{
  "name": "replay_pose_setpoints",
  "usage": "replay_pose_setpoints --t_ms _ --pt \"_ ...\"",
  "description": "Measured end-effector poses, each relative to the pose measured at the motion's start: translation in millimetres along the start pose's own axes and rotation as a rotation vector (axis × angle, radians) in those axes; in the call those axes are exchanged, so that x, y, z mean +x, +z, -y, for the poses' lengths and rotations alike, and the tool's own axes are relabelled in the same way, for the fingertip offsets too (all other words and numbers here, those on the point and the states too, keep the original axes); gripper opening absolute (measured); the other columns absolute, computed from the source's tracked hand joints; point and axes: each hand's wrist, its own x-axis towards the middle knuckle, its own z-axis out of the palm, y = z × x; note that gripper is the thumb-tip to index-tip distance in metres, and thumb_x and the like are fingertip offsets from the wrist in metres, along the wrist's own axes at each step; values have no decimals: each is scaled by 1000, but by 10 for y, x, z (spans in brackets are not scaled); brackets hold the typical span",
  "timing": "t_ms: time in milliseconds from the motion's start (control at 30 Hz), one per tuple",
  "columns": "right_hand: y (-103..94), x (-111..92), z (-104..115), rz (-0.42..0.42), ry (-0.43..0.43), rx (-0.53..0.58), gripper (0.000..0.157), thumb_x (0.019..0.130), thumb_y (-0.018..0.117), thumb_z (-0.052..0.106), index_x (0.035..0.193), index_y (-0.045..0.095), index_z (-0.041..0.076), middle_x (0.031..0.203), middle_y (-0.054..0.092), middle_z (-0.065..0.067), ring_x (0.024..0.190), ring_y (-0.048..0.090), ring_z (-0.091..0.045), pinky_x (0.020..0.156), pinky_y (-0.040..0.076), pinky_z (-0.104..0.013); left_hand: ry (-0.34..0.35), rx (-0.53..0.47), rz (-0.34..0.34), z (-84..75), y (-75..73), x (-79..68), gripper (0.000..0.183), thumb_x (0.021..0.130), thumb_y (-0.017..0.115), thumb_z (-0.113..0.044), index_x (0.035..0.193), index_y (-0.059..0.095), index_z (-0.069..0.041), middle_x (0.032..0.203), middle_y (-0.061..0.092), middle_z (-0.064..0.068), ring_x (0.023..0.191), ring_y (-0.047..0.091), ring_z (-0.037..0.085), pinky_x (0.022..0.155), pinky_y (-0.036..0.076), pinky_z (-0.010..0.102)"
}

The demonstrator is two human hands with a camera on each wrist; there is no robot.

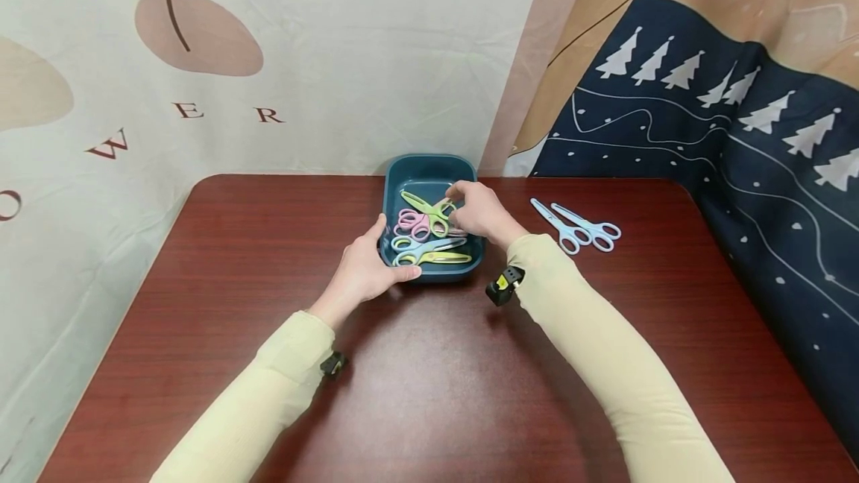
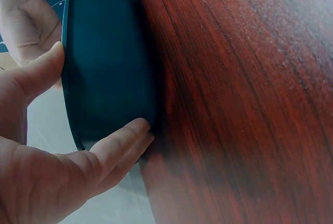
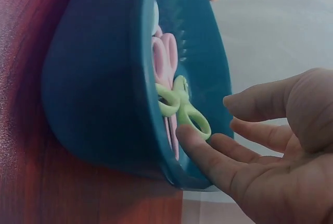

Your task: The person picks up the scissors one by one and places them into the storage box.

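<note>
Lime green plastic scissors (image 1: 417, 202) lie near the middle of the head view, inside a deep, dark teal plastic box (image 1: 429, 170) with round corners. They lie on top of pink plastic scissors (image 1: 421, 221), whose finger loops point left. Below these, lower in the frame, light blue scissors (image 1: 431, 247) and yellow-green scissors (image 1: 448, 258) lie in the box too.

The right hand (image 1: 479, 211) reaches over the right rim. Its fingers are a bit bent with gaps between the tips, and they have hold of nothing that I can see. In the right wrist view, one fingertip is right by a green loop; I cannot tell if they touch.

The left hand (image 1: 362, 267) is at the box's lower left corner. Its fingers are spread wide and nearly straight, with the thumb on the near rim and the others against the outside.

Two pale blue plastic scissors (image 1: 547, 216) lie side by side on the shiny red-brown wooden table (image 1: 436, 379), right of the box. White cloth (image 1: 369, 58) hangs behind at the upper left, and dark blue cloth with white trees (image 1: 671, 114) at the upper right.
</note>
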Motion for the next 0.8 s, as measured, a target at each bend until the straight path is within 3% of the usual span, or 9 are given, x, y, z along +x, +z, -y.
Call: replay_pose_setpoints --t_ms 400,800 --pt "-136 -110 -92 -36 -39 171 43 99 63 3 142 59 8 144 58 -18 124 62 -30 101 54 -48 -12 -8 10 14 -1 16 115 83 86 -40 166 13 -8 162 38 22 144 41 42 116 38 55" --pt "-213 -188 -248 -80 -108 291 42 98 64 0 139 61 4 135 64 -24 122 64 -33 103 53 -49 -13 -16 11 15 -12 23 114 83 86 -39 166 14 -8 164 35 21 146 39 41 117 36 56"
